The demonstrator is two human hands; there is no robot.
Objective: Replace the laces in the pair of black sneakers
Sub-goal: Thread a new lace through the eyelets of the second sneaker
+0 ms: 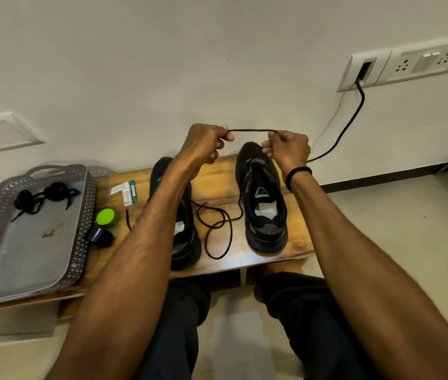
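One black lace (253, 130) (thin cord) btwn left hand (206, 144), right hand (290, 149).

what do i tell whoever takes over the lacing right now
Left hand and right hand each pinch a black lace, held taut between them above the toe of the right-side sneaker.
Its slack seems to loop on the wooden bench between that shoe and the left-side sneaker, which the forearm half hides.
A bundle of black laces lies in the gray tray.
Done: little, as no crossings show over the right-side tongue.
Left: thread both sneakers.
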